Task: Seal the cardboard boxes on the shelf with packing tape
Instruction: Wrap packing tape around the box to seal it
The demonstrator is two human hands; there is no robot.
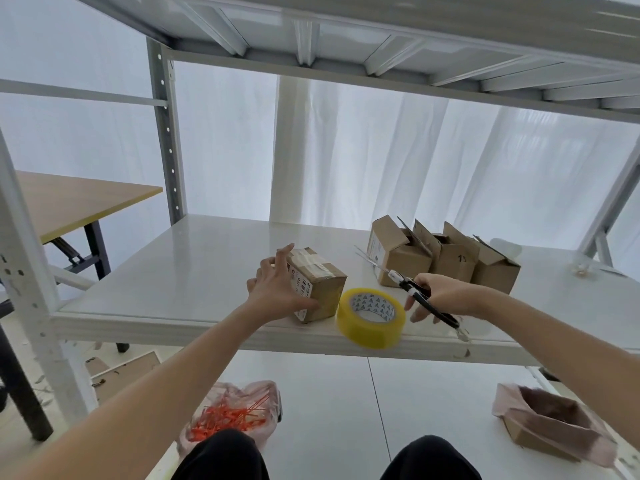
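Gripping box (pixel 325 273), left hand (pixel 277 289); tape roll (pixel 362 332) between; right hand (pixel 448 294) holds scissors (pixel 443 317).

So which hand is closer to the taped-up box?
Left. The left hand holds the taped box by its left side; the right hand is off to its right, past the tape roll, holding scissors.

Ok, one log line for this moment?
left hand: holds taped box | right hand: holds scissors | tape roll: on shelf front edge | open boxes: behind, untaped
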